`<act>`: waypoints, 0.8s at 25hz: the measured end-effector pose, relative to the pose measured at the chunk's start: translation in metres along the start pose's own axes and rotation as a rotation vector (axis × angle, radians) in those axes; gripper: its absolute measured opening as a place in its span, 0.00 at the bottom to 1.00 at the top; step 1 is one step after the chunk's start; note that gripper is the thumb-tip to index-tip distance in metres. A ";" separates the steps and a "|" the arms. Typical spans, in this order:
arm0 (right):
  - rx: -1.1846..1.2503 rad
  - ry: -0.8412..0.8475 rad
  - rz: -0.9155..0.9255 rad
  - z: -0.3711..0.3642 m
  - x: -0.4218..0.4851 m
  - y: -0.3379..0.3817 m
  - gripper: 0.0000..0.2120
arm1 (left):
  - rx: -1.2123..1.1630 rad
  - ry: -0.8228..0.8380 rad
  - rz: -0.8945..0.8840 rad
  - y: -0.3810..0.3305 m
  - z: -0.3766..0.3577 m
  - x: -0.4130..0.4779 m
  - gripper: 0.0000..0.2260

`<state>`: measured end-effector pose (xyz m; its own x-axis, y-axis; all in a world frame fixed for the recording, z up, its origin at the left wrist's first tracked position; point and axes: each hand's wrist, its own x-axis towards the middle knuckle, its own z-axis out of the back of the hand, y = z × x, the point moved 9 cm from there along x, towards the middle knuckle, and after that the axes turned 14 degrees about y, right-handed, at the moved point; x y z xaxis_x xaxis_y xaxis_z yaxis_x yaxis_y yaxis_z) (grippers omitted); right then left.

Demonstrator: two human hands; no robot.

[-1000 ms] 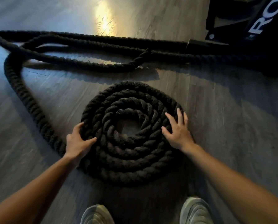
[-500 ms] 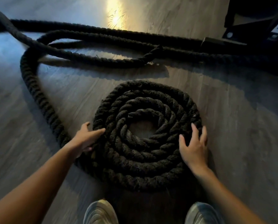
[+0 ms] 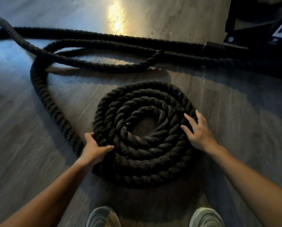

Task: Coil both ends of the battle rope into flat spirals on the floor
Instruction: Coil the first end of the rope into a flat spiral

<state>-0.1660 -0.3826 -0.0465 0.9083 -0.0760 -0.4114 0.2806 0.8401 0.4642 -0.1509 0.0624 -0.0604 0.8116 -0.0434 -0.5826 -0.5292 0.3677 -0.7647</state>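
Down on the grey plank floor [image 3: 235, 115], the battle rope [image 3: 43, 97] lay right in front of me, one end wound into a flat spiral [image 3: 145, 154] of several tight turns, with a small bare patch of floor at its centre. The spiral's near edge sat just ahead of my shoes [image 3: 103, 217]. There was open floor to its right, and more on the left beyond the loose run [image 3: 58, 122].

That run left the spiral's left side, just beside my left hand [image 3: 94, 149], and swept away in a wide curve. It met the long strands [image 3: 104, 45] stretched across the floor on the far side. Those strands lay near the spiral's far edge but apart from it. Black equipment [image 3: 268, 30] with white lettering stood at the far right, well apart from the spiral. A warm glare [image 3: 119, 18] shone on the boards beyond the strands.

The rope looked thick, dark and twisted, its turns packed side by side and lying level. My left hand gripped the outermost turn at the left edge, thumb over the top and fingers curled round the outside. My right hand [image 3: 200, 133] rested on the right side, its fingers [image 3: 188, 117] straight, spread and released, lying across the outer turns
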 end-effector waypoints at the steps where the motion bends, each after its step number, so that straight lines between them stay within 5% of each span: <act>1: -0.085 -0.005 0.005 0.010 0.013 0.003 0.27 | -0.016 -0.008 0.033 0.007 -0.010 -0.010 0.38; 7: -0.001 -0.196 -0.220 -0.006 -0.018 0.019 0.26 | -0.055 0.012 0.206 0.017 -0.016 -0.029 0.43; 10: 0.075 -0.200 -0.251 -0.052 -0.076 0.026 0.30 | 0.132 -0.089 0.063 -0.022 0.023 0.000 0.40; 15: 0.120 -0.119 -0.219 -0.089 -0.103 0.036 0.33 | 0.198 0.026 -0.116 -0.065 0.024 0.035 0.32; 20: 0.059 -0.027 -0.049 -0.044 -0.045 0.012 0.31 | 0.066 0.162 0.002 -0.042 0.017 0.021 0.48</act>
<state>-0.2176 -0.3453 -0.0571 0.9008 -0.1314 -0.4139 0.3419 0.8022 0.4895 -0.1077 0.0619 -0.0353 0.7574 -0.1901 -0.6246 -0.5086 0.4281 -0.7470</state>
